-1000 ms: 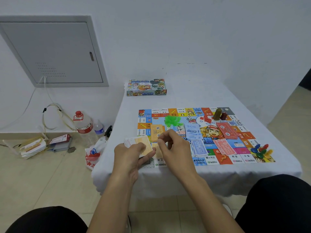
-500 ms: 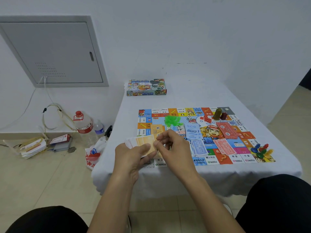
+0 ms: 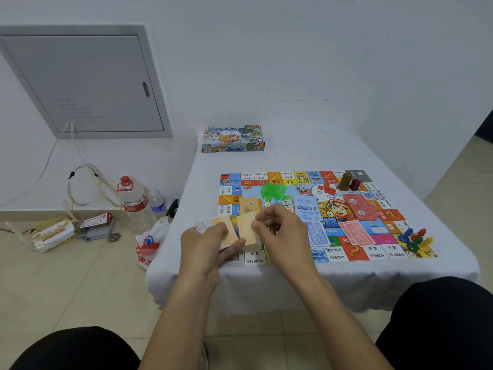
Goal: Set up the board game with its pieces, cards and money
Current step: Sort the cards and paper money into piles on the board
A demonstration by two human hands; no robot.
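The colourful game board point(image 3: 373, 204) lies on the white-clothed table point(image 3: 306, 145). My left hand point(image 3: 205, 249) grips a fanned stack of paper money point(image 3: 213, 227) at the board's near left corner. My right hand point(image 3: 282, 233) pinches one orange note point(image 3: 246, 231) beside that stack. An orange pile point(image 3: 249, 205), blue notes point(image 3: 317, 235) and red notes point(image 3: 356, 232) lie on the board. Green plastic houses point(image 3: 273, 190), red pieces point(image 3: 329, 188), a die point(image 3: 300, 187), two tall tokens point(image 3: 348, 181) and coloured pawns point(image 3: 414, 239) also sit on it.
The game box point(image 3: 232, 138) stands at the table's far left. On the floor to the left are water bottles point(image 3: 133, 201), a plastic bag point(image 3: 149, 244), cables point(image 3: 85, 182) and small boxes point(image 3: 53, 232). My knees frame the bottom of the view.
My right hand has drawn one orange note off the stack in my left hand and shifted it a little to the right, over the board's near left corner.
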